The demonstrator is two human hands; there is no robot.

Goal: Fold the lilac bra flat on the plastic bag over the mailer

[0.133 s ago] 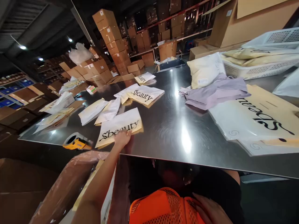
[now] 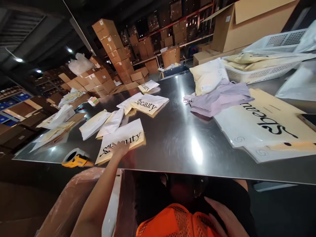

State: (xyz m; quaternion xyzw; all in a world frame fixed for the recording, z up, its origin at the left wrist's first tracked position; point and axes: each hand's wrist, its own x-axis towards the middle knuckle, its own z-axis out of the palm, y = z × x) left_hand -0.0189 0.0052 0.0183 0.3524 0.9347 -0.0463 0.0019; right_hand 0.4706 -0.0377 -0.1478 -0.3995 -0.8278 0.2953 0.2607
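Observation:
My left hand (image 2: 120, 148) reaches over the near edge of the steel table (image 2: 177, 138) and lies with fingers spread on a white "Sbeauty" mailer bag (image 2: 123, 138). Beside that bag lie two more white mailer bags (image 2: 103, 122). My right hand (image 2: 225, 219) rests low at my body with fingers stretched over an orange mesh vest (image 2: 172, 222); it holds nothing.
A yellow tape dispenser (image 2: 74, 158) sits at the table's left front corner. Lilac garments (image 2: 219, 97) and large "Sbeauty" bags (image 2: 266, 126) lie at the right, a white basket (image 2: 259, 74) with packed bags behind. Cardboard boxes (image 2: 111, 36) fill the shelves beyond.
My left hand has slid further onto the mailer bag, now covering part of its lettering. The view has shifted slightly, and my right hand shows more.

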